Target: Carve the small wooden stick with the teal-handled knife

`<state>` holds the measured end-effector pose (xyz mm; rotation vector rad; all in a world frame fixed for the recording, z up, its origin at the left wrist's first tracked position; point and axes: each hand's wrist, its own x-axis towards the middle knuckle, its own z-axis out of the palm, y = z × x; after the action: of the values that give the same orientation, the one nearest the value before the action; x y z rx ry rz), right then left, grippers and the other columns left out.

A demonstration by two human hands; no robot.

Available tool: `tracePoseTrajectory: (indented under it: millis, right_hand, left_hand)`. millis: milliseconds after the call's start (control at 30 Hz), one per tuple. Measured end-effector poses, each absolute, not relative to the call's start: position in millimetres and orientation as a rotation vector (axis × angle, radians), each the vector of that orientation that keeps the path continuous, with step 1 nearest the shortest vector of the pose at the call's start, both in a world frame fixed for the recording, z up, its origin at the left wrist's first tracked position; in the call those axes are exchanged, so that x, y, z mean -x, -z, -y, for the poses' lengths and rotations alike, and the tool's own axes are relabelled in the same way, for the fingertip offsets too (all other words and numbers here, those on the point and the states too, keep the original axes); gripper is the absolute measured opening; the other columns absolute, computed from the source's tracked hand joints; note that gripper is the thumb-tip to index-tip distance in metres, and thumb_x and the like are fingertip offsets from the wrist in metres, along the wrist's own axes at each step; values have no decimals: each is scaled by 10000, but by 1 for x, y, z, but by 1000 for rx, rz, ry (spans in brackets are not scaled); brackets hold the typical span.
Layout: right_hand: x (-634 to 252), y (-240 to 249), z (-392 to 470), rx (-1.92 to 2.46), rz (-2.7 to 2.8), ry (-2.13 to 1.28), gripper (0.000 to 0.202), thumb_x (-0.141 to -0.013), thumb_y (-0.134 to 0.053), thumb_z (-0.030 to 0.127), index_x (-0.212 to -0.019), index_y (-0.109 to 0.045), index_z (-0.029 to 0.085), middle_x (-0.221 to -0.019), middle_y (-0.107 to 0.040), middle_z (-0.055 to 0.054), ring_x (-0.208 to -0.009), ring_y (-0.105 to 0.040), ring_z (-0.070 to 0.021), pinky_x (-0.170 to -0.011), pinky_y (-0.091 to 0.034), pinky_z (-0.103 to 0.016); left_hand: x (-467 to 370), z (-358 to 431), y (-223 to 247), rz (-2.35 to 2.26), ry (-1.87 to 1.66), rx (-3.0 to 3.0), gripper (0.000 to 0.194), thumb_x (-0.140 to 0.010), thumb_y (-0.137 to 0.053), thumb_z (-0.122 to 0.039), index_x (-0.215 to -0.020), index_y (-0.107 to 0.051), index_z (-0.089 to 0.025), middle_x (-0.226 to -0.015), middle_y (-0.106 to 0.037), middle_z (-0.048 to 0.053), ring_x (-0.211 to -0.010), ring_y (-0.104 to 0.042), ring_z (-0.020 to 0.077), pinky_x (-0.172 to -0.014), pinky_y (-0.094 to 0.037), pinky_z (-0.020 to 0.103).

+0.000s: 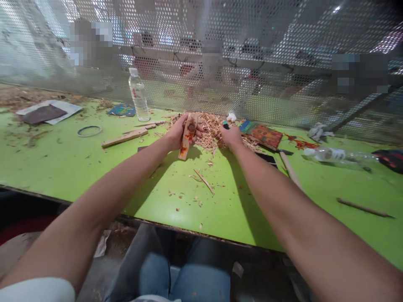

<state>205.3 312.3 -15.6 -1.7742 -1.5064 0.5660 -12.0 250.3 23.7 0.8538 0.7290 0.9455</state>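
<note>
My left hand [181,133] is closed around a flat strip of pale wood [185,147], which has orange-red stains and a dark round mark on its face. Its lower end points toward me, just above the table. Further right, my right hand [232,136] is closed on a small dark object with a green end [226,125]. Most of that object is hidden by the fingers, so its kind does not show. Between and behind both hands lies a heap of curled wood shavings [209,128]. A thin wood sliver [204,181] rests on the table in front of them.
A perforated metal screen [176,84] borders the green table [103,176] at the back. An upright water bottle [138,96] stands left; another bottle [333,154] lies right. A wooden stick [126,137], painted board [264,134], wooden-handled tool [289,167] and pointed rod [362,207] lie around.
</note>
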Motion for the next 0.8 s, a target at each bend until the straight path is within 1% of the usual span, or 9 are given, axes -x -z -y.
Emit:
tracePoseTrajectory:
  millis: [167, 267, 333, 400, 467, 533, 633, 700, 800]
  right_hand:
    - [-204, 14, -312, 1786, 1533, -579, 346, -1000, -661, 386, -1265, -644, 163, -1253, -666, -84, -1047, -682, -252, -882, -592, -445]
    - [-204, 13, -314, 1804, 1537, -578, 354, -1002, -660, 380, -1286, -633, 169, -1272, -658, -92, -1060, -678, -250, -891, -589, -452]
    - [-205, 13, -316, 1812, 1543, -577, 354, -1003, -660, 378, -1288, -631, 170, -1273, -657, -94, -1059, -678, -247, -890, -590, -452]
    - [-205, 14, -317, 1818, 1551, -576, 352, -1003, -660, 377, -1286, -632, 170, -1270, -658, -95, -1056, -679, -245, -888, -590, -450]
    - [-205, 15, -318, 1825, 1559, -576, 352, -1002, -661, 375, -1287, -632, 170, -1273, -657, -95, -1059, -679, -247, -890, -589, -451]
    - [-204, 15, -319, 1836, 1564, -579, 354, -1001, -662, 375, -1290, -631, 171, -1280, -655, -96, -1068, -676, -250, -895, -587, -455]
    - [-204, 14, -318, 1851, 1565, -586, 355, -1001, -662, 374, -1290, -631, 171, -1280, -655, -96, -1066, -677, -249, -893, -589, -452]
    - [-203, 12, -316, 1852, 1565, -593, 350, -1002, -661, 375, -1285, -633, 170, -1270, -659, -93, -1053, -680, -245, -883, -592, -446]
    - [-203, 11, -315, 1839, 1568, -607, 348, -1002, -661, 374, -1283, -634, 170, -1267, -660, -92, -1050, -681, -244, -879, -594, -442]
  left_hand:
    - [23, -278, -18, -719, -982, -781, 581, -1042, -369, -569, -782, -652, -133, -552, -552, 2, -411, -467, 91, -400, -372, 203]
    - [26, -287, -10, -699, -991, -738, 333, -1011, -586, -456, -1088, -666, -142, -923, -693, 36, -690, -648, 132, -616, -563, 278]
    - [26, -291, -3, -679, -986, -716, 340, -987, -647, -392, -1241, -635, -166, -1177, -682, 82, -942, -692, 202, -800, -607, 388]
    - [26, -295, 2, -655, -979, -700, 363, -984, -652, -377, -1283, -623, -173, -1257, -661, 99, -1030, -683, 232, -863, -601, 431]
    - [27, -297, 6, -625, -976, -689, 350, -985, -651, -380, -1267, -627, -173, -1227, -670, 90, -993, -688, 218, -836, -604, 413]
    - [28, -297, 7, -591, -975, -686, 363, -998, -611, -458, -1191, -650, -152, -1062, -701, 67, -825, -687, 172, -724, -598, 342]
    - [30, -294, 2, -534, -973, -695, 652, -1000, -384, -690, -1043, -683, -112, -731, -669, 44, -567, -620, 140, -557, -530, 266]
    - [30, -291, -5, -501, -957, -710, 810, -974, -229, -762, -1054, -692, -101, -705, -693, 91, -608, -671, 189, -599, -547, 294]
    - [30, -288, -16, -475, -906, -739, 846, -963, -194, -765, -1194, -670, -105, -900, -769, 180, -856, -744, 287, -769, -568, 394]
